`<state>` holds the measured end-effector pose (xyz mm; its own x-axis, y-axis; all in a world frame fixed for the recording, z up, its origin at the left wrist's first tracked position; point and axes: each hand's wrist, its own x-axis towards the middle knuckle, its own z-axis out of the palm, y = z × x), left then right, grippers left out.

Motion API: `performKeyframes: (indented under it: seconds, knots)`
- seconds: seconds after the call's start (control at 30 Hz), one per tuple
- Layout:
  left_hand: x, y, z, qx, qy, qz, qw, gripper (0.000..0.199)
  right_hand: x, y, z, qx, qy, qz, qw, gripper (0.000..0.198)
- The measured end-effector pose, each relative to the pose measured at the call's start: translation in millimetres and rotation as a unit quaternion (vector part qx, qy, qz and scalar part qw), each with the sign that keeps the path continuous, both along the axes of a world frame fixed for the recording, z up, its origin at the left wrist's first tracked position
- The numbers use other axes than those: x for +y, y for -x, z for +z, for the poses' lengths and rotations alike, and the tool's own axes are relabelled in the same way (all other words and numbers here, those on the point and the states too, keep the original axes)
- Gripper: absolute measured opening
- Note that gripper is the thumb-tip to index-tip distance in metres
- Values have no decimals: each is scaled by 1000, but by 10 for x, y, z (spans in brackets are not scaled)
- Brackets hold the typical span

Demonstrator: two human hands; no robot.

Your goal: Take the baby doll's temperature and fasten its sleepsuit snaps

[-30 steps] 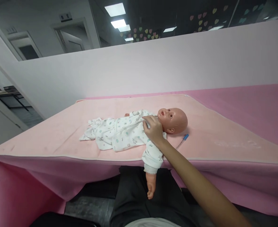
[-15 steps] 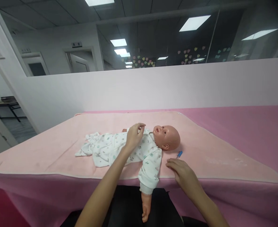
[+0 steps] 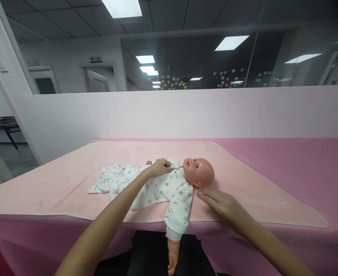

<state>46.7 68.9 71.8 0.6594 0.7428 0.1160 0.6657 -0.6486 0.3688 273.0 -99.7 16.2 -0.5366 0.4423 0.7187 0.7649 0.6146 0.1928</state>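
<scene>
A baby doll point(image 3: 200, 173) lies on its back with its head to the right. It wears a white printed garment point(image 3: 163, 188), and its near arm point(image 3: 173, 253) hangs over the table edge. My left hand point(image 3: 160, 168) is closed at the chest, with its fingertips pinching the cloth just below the collar. Beside the doll's neck and near shoulder, my right hand point(image 3: 222, 203) reaches over the blanket with fingers stretched out, slightly blurred. The small blue-ended object seen earlier by the head is not visible; my right hand covers about that spot.
A pale pink blanket point(image 3: 257, 199) is spread under the doll on a table with a darker pink cloth point(image 3: 301, 165). Behind stands a white half wall point(image 3: 186, 113) with glass above it. A desk point(image 3: 2, 124) shows at far left.
My left hand has lowered from above the chest onto the garment near the collar. My right hand has moved up and left towards the doll's neck, and the blue-ended object has gone from sight.
</scene>
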Motion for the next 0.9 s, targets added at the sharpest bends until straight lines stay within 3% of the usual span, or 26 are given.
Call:
performKeyframes:
  seconds: [0.07, 0.17, 0.23, 0.33, 0.47, 0.57, 0.7, 0.8, 0.9]
  knots:
    - [83, 25, 6, 28, -24, 76, 996, 35, 4, 75, 188, 97, -60, 31, 993, 33]
    - [183, 40, 66, 55, -75, 143, 985, 33, 119, 296, 429, 257, -121, 23, 959, 28]
    - [216, 27, 143, 59, -116, 159, 979, 28, 296, 475, 518, 323, -105, 11, 941, 22]
    - [207, -14, 276, 74, -175, 159, 969, 23, 686, 701, 528, 369, -23, 9, 929, 17]
    - [118, -60, 396, 150, -281, 103, 942, 26, 1227, 870, 448, 360, 102, -39, 927, 20]
    - [34, -82, 435, 196, -339, 71, 917, 27, 1506, 950, 428, 313, 189, -129, 922, 19]
    - [-61, -122, 439, 214, -330, 55, 918, 22, 1644, 1020, 459, 223, 251, -213, 917, 14]
    - [-92, -90, 394, 221, -299, 56, 927, 22, 1603, 1005, 478, 192, 260, -198, 925, 28]
    - [-61, 75, 348, 224, -249, 72, 940, 30, 1527, 946, 509, 172, 251, -186, 934, 31]
